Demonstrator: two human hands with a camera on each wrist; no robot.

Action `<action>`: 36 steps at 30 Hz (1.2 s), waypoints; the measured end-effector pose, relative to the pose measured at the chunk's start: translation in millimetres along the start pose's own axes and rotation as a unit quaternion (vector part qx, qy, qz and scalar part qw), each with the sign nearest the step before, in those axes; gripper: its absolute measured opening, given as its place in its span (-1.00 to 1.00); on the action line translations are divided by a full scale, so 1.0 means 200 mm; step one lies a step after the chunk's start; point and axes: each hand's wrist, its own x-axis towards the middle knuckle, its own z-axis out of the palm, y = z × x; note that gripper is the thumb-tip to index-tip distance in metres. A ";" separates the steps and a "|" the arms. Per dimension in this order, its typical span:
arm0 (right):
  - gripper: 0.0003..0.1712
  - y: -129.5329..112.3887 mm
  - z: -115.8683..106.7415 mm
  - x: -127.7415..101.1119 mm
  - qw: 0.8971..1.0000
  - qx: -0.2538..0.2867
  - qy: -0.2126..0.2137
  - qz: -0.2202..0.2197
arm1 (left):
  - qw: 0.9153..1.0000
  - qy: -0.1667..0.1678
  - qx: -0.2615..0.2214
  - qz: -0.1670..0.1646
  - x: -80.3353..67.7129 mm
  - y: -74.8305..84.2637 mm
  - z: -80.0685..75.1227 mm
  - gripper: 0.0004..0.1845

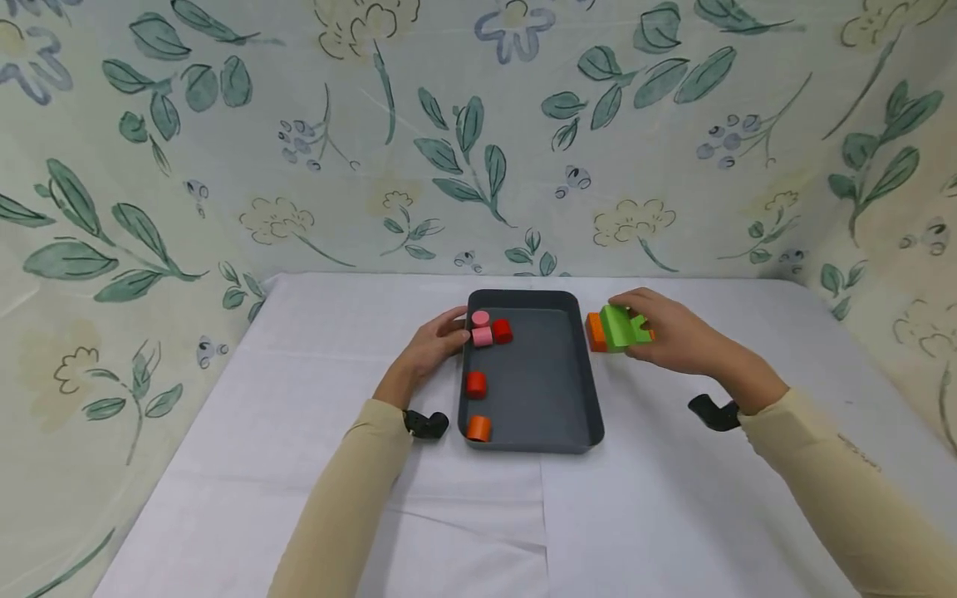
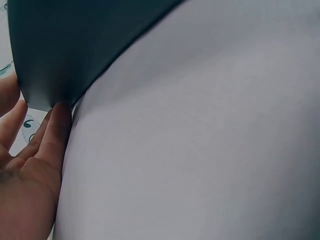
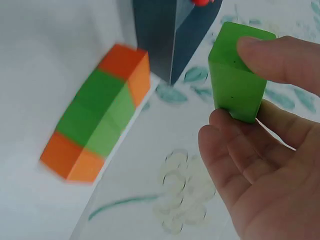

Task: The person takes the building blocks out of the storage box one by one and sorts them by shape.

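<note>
One green block (image 3: 237,75) pinched in right hand (image 1: 673,336); left hand (image 1: 434,345) flat against tray (image 1: 591,374)

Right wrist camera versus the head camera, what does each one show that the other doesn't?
Only the right wrist view shows the row of orange and green blocks lying on the table apart from the pinched block. Only the head view shows the left hand at the tray's left wall and the pink, red and orange cylinders inside. Both show the right hand pinching a green block beside the dark tray.
</note>
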 end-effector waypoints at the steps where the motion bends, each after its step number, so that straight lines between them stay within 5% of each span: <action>1: -0.25 0.03 -0.02 -0.02 1.000 -0.001 0.002 0.008 | 1.000 0.001 0.006 -0.002 0.00 0.00 0.00 -0.40; 15: -0.23 0.35 -0.10 -0.09 0.997 -0.001 0.013 0.071 | 1.000 -0.001 0.004 0.005 0.00 0.01 0.00 -0.40; 24: -0.18 0.65 -0.09 -0.11 0.983 0.024 -0.038 0.179 | 1.000 -0.005 0.000 0.002 0.01 -0.01 0.00 -0.40; 36: -0.16 0.74 -0.01 -0.07 0.975 0.051 -0.052 0.208 | 1.000 -0.001 -0.009 -0.002 0.01 0.00 0.01 -0.41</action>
